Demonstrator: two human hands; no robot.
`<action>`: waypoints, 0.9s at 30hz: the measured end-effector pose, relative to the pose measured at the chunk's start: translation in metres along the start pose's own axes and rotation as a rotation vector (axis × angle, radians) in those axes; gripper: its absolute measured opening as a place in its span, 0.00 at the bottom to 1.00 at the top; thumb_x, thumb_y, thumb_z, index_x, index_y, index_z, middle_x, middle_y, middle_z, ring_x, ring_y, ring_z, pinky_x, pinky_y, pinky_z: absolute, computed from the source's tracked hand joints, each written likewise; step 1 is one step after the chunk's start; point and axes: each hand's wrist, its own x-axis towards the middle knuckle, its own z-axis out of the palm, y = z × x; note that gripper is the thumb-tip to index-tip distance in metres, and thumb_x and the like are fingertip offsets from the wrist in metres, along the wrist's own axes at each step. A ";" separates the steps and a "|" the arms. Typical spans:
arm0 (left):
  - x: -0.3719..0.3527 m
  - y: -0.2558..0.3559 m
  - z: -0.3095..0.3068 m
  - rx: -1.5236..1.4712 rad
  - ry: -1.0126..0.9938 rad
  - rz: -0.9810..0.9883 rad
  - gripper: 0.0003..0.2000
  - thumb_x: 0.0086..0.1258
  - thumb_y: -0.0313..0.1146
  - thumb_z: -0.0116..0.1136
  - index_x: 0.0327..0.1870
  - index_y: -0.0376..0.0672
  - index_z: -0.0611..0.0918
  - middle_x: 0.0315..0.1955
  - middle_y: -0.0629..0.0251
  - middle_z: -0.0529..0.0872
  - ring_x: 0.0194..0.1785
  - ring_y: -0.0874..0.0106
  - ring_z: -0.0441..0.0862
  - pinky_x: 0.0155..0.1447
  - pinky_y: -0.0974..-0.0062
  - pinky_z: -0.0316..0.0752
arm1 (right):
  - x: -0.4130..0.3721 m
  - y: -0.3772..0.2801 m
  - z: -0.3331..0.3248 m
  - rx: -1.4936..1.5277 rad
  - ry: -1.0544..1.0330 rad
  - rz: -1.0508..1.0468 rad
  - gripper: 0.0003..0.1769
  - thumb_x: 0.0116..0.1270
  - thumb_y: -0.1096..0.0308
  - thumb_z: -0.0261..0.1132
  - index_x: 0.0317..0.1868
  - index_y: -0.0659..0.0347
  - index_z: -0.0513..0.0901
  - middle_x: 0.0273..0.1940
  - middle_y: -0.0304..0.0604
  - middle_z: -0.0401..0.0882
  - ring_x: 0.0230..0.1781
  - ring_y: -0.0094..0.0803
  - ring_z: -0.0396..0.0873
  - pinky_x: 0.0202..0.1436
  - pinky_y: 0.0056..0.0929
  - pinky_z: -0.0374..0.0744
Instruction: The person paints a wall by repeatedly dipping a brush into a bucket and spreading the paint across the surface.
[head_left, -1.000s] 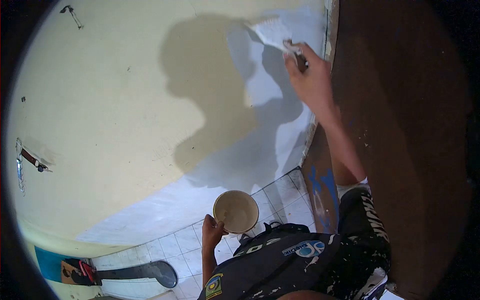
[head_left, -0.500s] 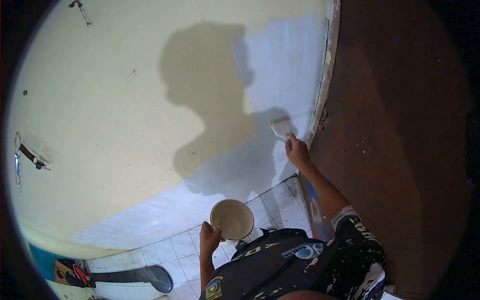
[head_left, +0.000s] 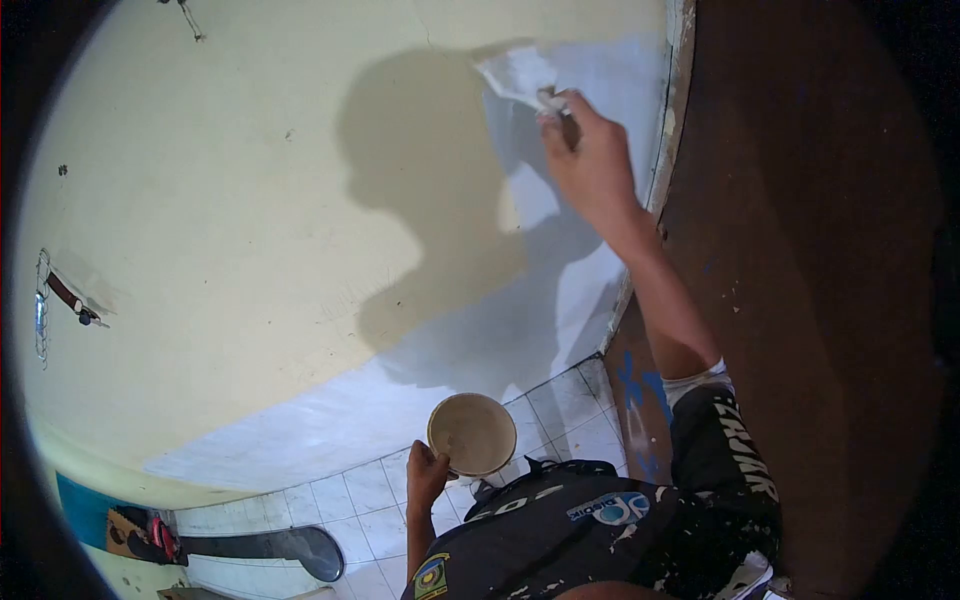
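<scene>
The person's right hand (head_left: pixel 590 165) grips the brush (head_left: pixel 522 78) by its narrow end, at the wall (head_left: pixel 250 240) above the bucket (head_left: pixel 485 435), apparently for reach. Its broad end points away from the bucket; the long axis slants down to the hand. The left hand (head_left: pixel 428 474) clasps the bucket's rim, presumably keeping it steady.

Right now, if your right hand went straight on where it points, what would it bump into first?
The right hand would probably meet the cream-and-whitish painted wall, its wide white paintbrush leading; that looks close to or touching already, though depth is unclear.
</scene>
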 end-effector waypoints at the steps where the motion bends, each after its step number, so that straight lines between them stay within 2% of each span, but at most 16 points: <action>1: 0.006 -0.023 0.009 -0.095 -0.001 -0.063 0.13 0.63 0.29 0.63 0.35 0.34 0.69 0.25 0.54 0.78 0.26 0.64 0.83 0.28 0.63 0.80 | -0.008 0.011 0.013 0.001 0.000 0.002 0.16 0.71 0.70 0.63 0.57 0.63 0.79 0.34 0.59 0.84 0.34 0.58 0.84 0.38 0.47 0.81; 3: 0.005 -0.043 0.011 -0.191 -0.001 -0.126 0.13 0.62 0.29 0.63 0.35 0.34 0.69 0.25 0.54 0.77 0.26 0.64 0.81 0.29 0.62 0.80 | -0.043 0.057 0.060 -0.175 0.145 -0.205 0.16 0.70 0.70 0.63 0.56 0.64 0.80 0.37 0.59 0.83 0.33 0.58 0.83 0.36 0.49 0.81; 5: 0.005 -0.047 0.013 -0.142 0.013 -0.114 0.12 0.64 0.29 0.62 0.36 0.34 0.70 0.26 0.54 0.78 0.26 0.64 0.84 0.27 0.64 0.80 | -0.098 0.097 0.087 -0.198 0.126 -0.164 0.16 0.70 0.71 0.62 0.57 0.63 0.80 0.39 0.60 0.81 0.34 0.58 0.83 0.35 0.51 0.82; 8: -0.012 0.020 -0.004 -0.162 -0.001 -0.154 0.12 0.66 0.29 0.62 0.36 0.33 0.70 0.26 0.53 0.79 0.25 0.63 0.87 0.26 0.64 0.81 | -0.166 0.133 0.098 -0.198 0.087 -0.173 0.19 0.70 0.69 0.62 0.60 0.62 0.79 0.36 0.59 0.81 0.34 0.57 0.83 0.35 0.50 0.83; 10: -0.009 0.010 -0.003 -0.147 -0.031 -0.181 0.12 0.66 0.29 0.62 0.36 0.33 0.69 0.26 0.53 0.79 0.25 0.62 0.88 0.25 0.64 0.81 | -0.207 0.147 0.096 -0.299 -0.185 0.108 0.21 0.70 0.67 0.63 0.62 0.63 0.77 0.36 0.57 0.81 0.34 0.57 0.84 0.37 0.52 0.83; 11: -0.005 0.000 -0.001 -0.134 -0.059 -0.193 0.12 0.67 0.28 0.62 0.36 0.33 0.69 0.27 0.52 0.80 0.25 0.60 0.88 0.25 0.64 0.82 | -0.226 0.154 0.094 -0.303 -0.191 0.119 0.21 0.70 0.67 0.63 0.62 0.63 0.77 0.36 0.57 0.81 0.34 0.57 0.84 0.37 0.52 0.83; 13: -0.005 -0.015 0.005 -0.206 -0.059 -0.210 0.13 0.66 0.28 0.63 0.36 0.33 0.68 0.26 0.53 0.79 0.25 0.59 0.88 0.25 0.64 0.82 | -0.257 0.166 0.090 -0.353 -0.340 0.283 0.21 0.69 0.66 0.63 0.60 0.65 0.77 0.37 0.58 0.83 0.34 0.58 0.84 0.40 0.54 0.83; 14: -0.004 -0.019 0.005 -0.211 -0.062 -0.185 0.13 0.66 0.28 0.62 0.36 0.33 0.68 0.26 0.53 0.79 0.25 0.59 0.88 0.25 0.64 0.82 | -0.268 0.173 0.089 -0.354 -0.337 0.286 0.21 0.69 0.66 0.63 0.60 0.65 0.77 0.37 0.58 0.83 0.34 0.58 0.84 0.40 0.54 0.83; 15: -0.002 -0.014 0.004 -0.218 -0.063 -0.155 0.13 0.66 0.27 0.62 0.36 0.34 0.68 0.26 0.53 0.79 0.25 0.59 0.88 0.25 0.64 0.82 | -0.272 0.174 0.088 -0.367 -0.410 0.376 0.21 0.68 0.67 0.63 0.59 0.65 0.77 0.37 0.60 0.84 0.35 0.59 0.84 0.42 0.56 0.82; 16: -0.001 -0.010 0.004 -0.219 -0.061 -0.149 0.13 0.66 0.27 0.62 0.36 0.34 0.68 0.26 0.53 0.79 0.25 0.59 0.88 0.25 0.64 0.82 | -0.273 0.177 0.088 -0.378 -0.483 0.465 0.20 0.67 0.68 0.63 0.58 0.65 0.77 0.36 0.62 0.84 0.36 0.61 0.84 0.44 0.57 0.82; 17: -0.004 -0.006 0.003 -0.188 -0.055 -0.157 0.13 0.66 0.27 0.62 0.36 0.34 0.68 0.25 0.54 0.78 0.25 0.59 0.88 0.25 0.64 0.82 | -0.271 0.182 0.089 -0.379 -0.480 0.464 0.20 0.67 0.68 0.63 0.58 0.65 0.77 0.36 0.62 0.84 0.36 0.61 0.84 0.44 0.57 0.82; 20: -0.004 0.000 0.002 -0.152 -0.053 -0.168 0.13 0.66 0.28 0.62 0.36 0.34 0.67 0.25 0.55 0.77 0.24 0.60 0.88 0.24 0.65 0.82 | -0.215 0.159 0.087 -0.351 -0.386 0.330 0.16 0.65 0.70 0.64 0.52 0.65 0.80 0.37 0.63 0.85 0.41 0.63 0.84 0.47 0.56 0.82; 23: -0.005 -0.003 0.005 -0.192 -0.053 -0.171 0.13 0.66 0.28 0.62 0.36 0.34 0.67 0.25 0.55 0.77 0.24 0.60 0.87 0.24 0.65 0.82 | -0.129 0.093 0.059 -0.248 -0.264 0.211 0.13 0.63 0.72 0.64 0.48 0.65 0.82 0.38 0.62 0.85 0.42 0.61 0.84 0.48 0.55 0.82; 25: -0.005 -0.005 0.005 -0.239 -0.047 -0.169 0.13 0.66 0.29 0.62 0.36 0.35 0.68 0.26 0.55 0.77 0.24 0.60 0.87 0.24 0.66 0.82 | -0.088 0.042 0.033 -0.148 -0.227 0.223 0.14 0.63 0.73 0.65 0.49 0.64 0.82 0.38 0.63 0.84 0.43 0.60 0.84 0.47 0.52 0.81; 27: -0.006 -0.006 0.005 -0.150 -0.041 -0.152 0.13 0.65 0.29 0.63 0.35 0.35 0.68 0.26 0.55 0.78 0.25 0.61 0.87 0.25 0.65 0.83 | -0.057 0.011 0.021 -0.122 -0.146 0.141 0.14 0.65 0.73 0.64 0.51 0.65 0.81 0.35 0.62 0.83 0.42 0.58 0.84 0.46 0.52 0.81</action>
